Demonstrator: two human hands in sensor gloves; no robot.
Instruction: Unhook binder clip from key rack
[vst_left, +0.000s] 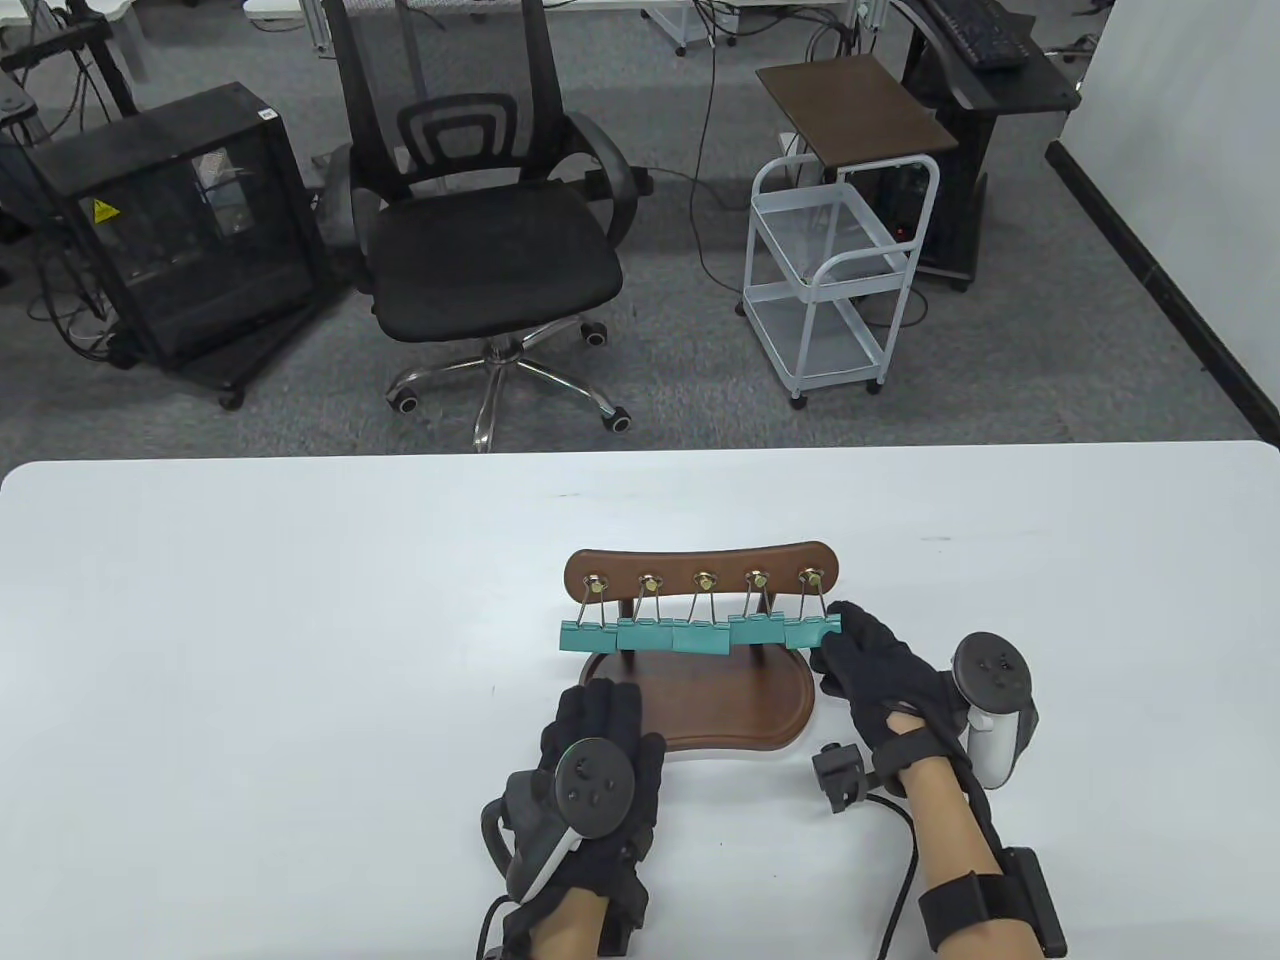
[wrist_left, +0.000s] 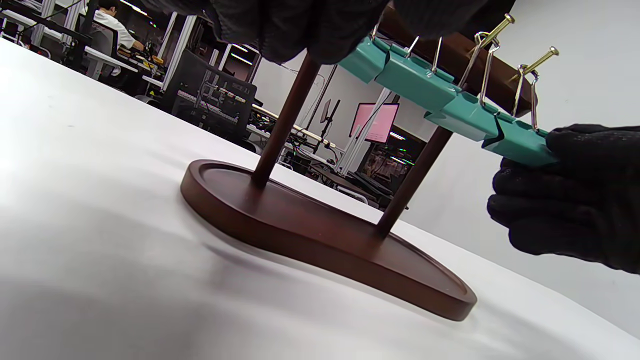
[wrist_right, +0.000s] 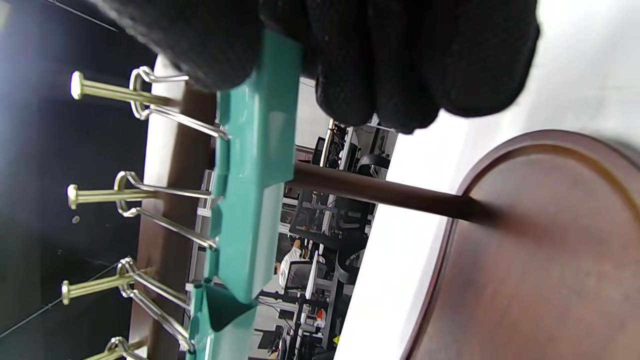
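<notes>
Right hand (vst_left: 872, 665) pinches the end teal metal clip (vst_left: 810, 632) — wire loop on a brass peg; left hand (vst_left: 598, 745) rests flat on the glossy oval wooden rack (vst_left: 760, 715) base, grasping nothing.

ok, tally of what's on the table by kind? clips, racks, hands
Teal binder clips: 5, all hanging on the rack's brass pegs
Wooden key rack: 1
Gloved hands: 2, left hand at the rack's base, right hand pinching the rightmost clip
Total: 8
</notes>
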